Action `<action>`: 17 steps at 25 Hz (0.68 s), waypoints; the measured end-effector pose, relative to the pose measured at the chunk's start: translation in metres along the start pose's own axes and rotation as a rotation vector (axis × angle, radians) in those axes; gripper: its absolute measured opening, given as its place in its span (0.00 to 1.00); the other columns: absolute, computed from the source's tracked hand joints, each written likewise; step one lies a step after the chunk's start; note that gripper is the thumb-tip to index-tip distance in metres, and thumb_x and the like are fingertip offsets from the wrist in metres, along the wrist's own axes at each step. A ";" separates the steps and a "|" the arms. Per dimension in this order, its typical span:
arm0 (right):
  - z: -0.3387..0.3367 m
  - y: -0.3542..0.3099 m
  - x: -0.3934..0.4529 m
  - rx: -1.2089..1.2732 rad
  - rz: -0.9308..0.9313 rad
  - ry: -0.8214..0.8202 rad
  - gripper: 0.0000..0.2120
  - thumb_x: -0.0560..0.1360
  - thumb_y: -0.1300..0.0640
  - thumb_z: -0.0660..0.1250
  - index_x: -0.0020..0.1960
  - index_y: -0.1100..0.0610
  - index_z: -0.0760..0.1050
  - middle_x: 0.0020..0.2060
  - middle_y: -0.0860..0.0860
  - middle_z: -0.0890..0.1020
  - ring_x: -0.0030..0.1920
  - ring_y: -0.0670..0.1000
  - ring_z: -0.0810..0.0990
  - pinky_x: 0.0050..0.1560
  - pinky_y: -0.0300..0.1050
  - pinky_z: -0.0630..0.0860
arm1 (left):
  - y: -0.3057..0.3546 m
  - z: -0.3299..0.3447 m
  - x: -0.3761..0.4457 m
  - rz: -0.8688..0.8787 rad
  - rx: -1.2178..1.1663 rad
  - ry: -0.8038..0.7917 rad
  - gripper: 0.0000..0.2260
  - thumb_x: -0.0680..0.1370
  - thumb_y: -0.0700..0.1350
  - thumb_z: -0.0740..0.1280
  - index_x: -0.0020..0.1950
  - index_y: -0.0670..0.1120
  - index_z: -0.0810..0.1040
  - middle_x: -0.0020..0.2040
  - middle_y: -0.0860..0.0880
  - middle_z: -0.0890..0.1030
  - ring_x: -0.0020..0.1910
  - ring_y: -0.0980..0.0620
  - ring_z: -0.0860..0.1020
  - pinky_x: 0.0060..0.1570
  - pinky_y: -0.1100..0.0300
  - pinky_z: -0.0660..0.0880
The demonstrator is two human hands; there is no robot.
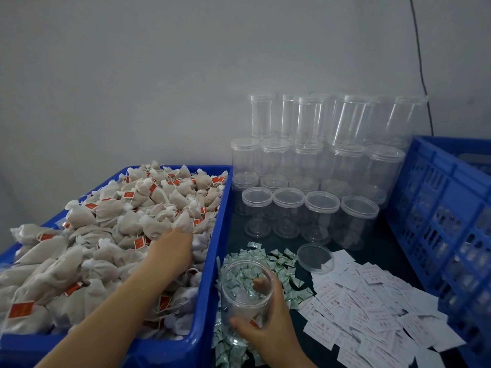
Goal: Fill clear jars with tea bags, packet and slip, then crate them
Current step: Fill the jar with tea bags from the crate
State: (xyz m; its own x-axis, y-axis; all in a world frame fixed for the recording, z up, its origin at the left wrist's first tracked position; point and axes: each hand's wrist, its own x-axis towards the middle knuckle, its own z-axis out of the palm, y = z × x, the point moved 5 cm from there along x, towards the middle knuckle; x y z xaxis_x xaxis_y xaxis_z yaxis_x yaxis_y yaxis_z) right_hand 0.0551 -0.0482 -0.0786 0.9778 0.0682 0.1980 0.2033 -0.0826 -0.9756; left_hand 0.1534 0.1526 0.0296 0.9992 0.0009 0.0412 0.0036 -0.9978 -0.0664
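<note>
the right hand (268, 330) is wrapped around the open jar (245, 301) (tipped over the green packets (281, 264)), the left hand (172, 251) digs in the tea bags (111, 235), its grip hidden, so bags could spill past the mouth.

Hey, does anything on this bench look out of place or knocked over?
Little stands out. One loose lid lies apart by the white slips, off the open jar in the right hand. The stacked jars stand upright.

Head-worn wide view, looking forward and down, close over table (372, 251)
</note>
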 end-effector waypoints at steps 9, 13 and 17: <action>0.000 0.000 0.000 0.005 -0.004 0.000 0.50 0.58 0.48 0.82 0.70 0.27 0.58 0.63 0.38 0.72 0.62 0.33 0.72 0.49 0.30 0.77 | 0.000 -0.006 -0.009 -0.009 0.081 -0.040 0.02 0.77 0.43 0.62 0.46 0.49 0.72 0.37 0.53 0.70 0.40 0.53 0.74 0.42 0.60 0.73; 0.000 0.001 0.000 0.007 0.007 -0.005 0.51 0.58 0.48 0.82 0.71 0.27 0.57 0.64 0.39 0.72 0.62 0.32 0.72 0.48 0.31 0.78 | -0.002 -0.008 -0.009 0.024 0.196 -0.029 0.08 0.77 0.45 0.60 0.39 0.51 0.66 0.34 0.55 0.68 0.40 0.54 0.70 0.51 0.56 0.69; 0.000 0.000 -0.001 0.016 0.011 -0.007 0.51 0.58 0.49 0.82 0.71 0.27 0.57 0.63 0.39 0.71 0.61 0.31 0.72 0.49 0.33 0.79 | -0.002 -0.004 -0.008 -0.008 0.166 -0.075 0.05 0.77 0.44 0.61 0.42 0.52 0.68 0.38 0.55 0.70 0.43 0.52 0.70 0.61 0.51 0.64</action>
State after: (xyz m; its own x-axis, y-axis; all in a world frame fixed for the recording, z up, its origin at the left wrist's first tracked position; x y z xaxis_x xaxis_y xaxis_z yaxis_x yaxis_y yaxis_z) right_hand 0.0544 -0.0484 -0.0783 0.9797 0.0748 0.1861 0.1912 -0.0679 -0.9792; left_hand 0.1452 0.1546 0.0332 0.9993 0.0201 -0.0313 0.0123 -0.9731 -0.2299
